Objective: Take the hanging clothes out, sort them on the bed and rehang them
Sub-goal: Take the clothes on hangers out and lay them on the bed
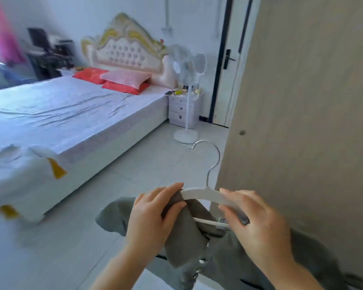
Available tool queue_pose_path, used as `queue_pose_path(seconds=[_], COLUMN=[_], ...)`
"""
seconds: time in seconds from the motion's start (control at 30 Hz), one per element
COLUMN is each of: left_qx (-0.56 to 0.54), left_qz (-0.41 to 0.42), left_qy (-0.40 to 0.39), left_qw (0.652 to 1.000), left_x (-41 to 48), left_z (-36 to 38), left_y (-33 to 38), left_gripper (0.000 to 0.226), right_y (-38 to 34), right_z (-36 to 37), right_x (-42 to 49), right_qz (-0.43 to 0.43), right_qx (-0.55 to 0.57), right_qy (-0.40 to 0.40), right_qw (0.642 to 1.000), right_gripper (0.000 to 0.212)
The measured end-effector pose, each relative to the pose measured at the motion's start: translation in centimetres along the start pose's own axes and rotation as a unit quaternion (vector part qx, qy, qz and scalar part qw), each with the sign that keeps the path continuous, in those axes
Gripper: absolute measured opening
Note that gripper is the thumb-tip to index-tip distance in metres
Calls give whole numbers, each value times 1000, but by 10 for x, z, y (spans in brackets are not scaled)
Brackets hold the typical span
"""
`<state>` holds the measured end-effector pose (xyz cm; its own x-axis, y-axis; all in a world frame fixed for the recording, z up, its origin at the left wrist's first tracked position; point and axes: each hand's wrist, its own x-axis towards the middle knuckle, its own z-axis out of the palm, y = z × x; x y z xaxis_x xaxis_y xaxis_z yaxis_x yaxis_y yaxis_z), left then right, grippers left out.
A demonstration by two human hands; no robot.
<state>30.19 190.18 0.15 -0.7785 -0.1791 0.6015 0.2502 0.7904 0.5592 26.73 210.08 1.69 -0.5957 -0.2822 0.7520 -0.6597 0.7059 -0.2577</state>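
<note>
A person holds a grey garment (184, 243) on a white hanger (199, 193) near the bed (71, 114). The grip of the left hand (153, 214) bunches cloth at one shoulder, while the right hand (258, 222) pinches the hanger's arm. If that shoulder works loose, the garment could slide to the floor.

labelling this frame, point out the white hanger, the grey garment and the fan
white hanger (199, 193), head view, bare top bar
grey garment (182, 245), head view, hanging fold
fan (186, 136), head view, round base
</note>
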Motion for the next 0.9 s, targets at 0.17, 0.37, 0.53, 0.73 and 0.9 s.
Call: queue_pose_path(seconds=[0.17, 0.37, 0.53, 0.73, 0.9], left_qx=[79, 127, 165, 190, 200], left_qz=[-92, -167, -216, -279, -339], left_qy=[59, 101, 133, 161, 185], left_qw=[991, 972, 953, 927, 901], left_x=[5, 14, 24, 49, 82], left_z=[-68, -147, -191, -217, -230], left_y=[-104, -211, -276, -351, -427], left_gripper=[31, 32, 34, 34, 34], right_y=[-66, -154, -208, -250, -281], right_z=[120, 238, 315, 407, 500], right_x=[48, 101, 134, 177, 219], right_qz=[-56, -93, -128, -152, -177], right_qx=[93, 187, 243, 283, 337], right_qy=[-68, -136, -158, -193, -214], right_qw=[992, 968, 949, 927, 900], right_gripper=[37, 37, 34, 35, 35])
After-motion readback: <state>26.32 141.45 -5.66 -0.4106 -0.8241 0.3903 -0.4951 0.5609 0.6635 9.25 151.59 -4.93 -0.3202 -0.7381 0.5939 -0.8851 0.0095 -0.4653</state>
